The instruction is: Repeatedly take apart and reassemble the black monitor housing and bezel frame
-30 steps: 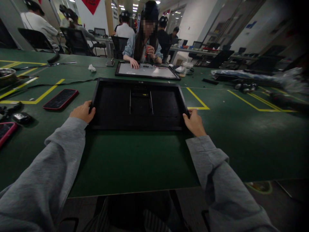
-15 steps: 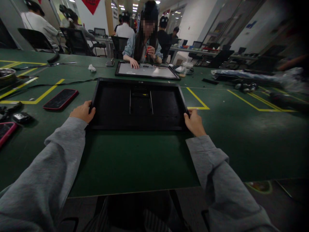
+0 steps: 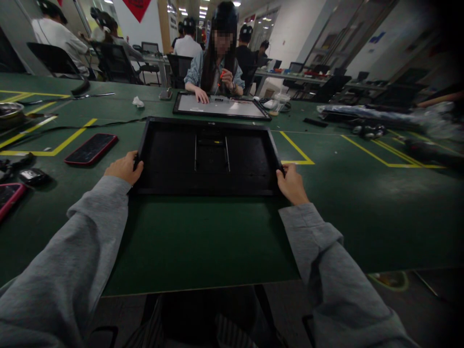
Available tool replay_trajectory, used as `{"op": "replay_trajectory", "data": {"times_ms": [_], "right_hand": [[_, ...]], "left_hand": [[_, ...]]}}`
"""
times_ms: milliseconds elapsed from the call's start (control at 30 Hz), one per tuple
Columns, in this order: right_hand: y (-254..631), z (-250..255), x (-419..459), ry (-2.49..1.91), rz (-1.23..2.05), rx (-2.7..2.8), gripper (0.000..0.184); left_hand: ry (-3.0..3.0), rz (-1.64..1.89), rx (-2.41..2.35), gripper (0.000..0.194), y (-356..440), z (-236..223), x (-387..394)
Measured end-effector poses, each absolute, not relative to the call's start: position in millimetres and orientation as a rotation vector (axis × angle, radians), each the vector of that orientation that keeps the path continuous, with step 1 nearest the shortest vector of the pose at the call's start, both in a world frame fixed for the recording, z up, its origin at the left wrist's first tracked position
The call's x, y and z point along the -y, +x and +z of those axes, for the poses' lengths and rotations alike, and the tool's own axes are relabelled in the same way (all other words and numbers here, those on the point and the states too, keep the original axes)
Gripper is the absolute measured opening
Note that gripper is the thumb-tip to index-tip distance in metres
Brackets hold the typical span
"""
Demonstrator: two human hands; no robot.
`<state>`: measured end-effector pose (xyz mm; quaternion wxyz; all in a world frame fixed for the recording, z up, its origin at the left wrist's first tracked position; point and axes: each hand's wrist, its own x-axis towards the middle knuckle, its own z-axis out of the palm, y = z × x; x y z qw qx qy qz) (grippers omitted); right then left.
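The person's two hands grasp a black monitor casing (image 3: 170, 162) by its short sides, above a green bench (image 3: 213, 241). The left hand (image 3: 124, 168) grips the left side, its thumb over the rim; the right hand (image 3: 292, 184) grips the right side the same way, near the close corner. Most of the fingers are hidden behind the rim. The casing lies open side up, with a small light logo on its far rim and two slim metal rails (image 3: 227, 153) towards the middle of its dark interior. Whether its near edge touches the bench cannot be told.

Just beyond the casing is a display panel (image 3: 217, 105) with a grey face and a black border. A co-worker (image 3: 195, 67) sits behind it, one hand laid on the panel and the other holding a red-handled screwdriver (image 3: 221, 77) upright over it. Left of the casing lies a phone in a red case (image 3: 92, 149); farther left and closer to the person are a small black device (image 3: 33, 176) and a pink-edged phone (image 3: 10, 195), partly out of view. A crumpled white tissue (image 3: 137, 102) lies beyond the casing's far left corner. Beyond its far right corner stands a clear plastic cup (image 3: 282, 100), with a short black strip (image 3: 315, 122) to the cup's right. Well to the right of the casing lies a long bundle in clear plastic wrap (image 3: 380, 116).
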<state>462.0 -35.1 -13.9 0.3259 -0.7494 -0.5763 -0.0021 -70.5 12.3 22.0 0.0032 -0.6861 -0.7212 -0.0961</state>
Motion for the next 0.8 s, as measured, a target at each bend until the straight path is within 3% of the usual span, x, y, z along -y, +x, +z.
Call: {"op": "replay_trajectory", "data": {"times_ms": [800], "right_hand": [[461.9,-14.0,34.3,-1.945,-0.004,1.502,0.033]], "left_hand": [[-2.156,-0.322,2.275,0.064,-69.0,21.8,-11.4]]}}
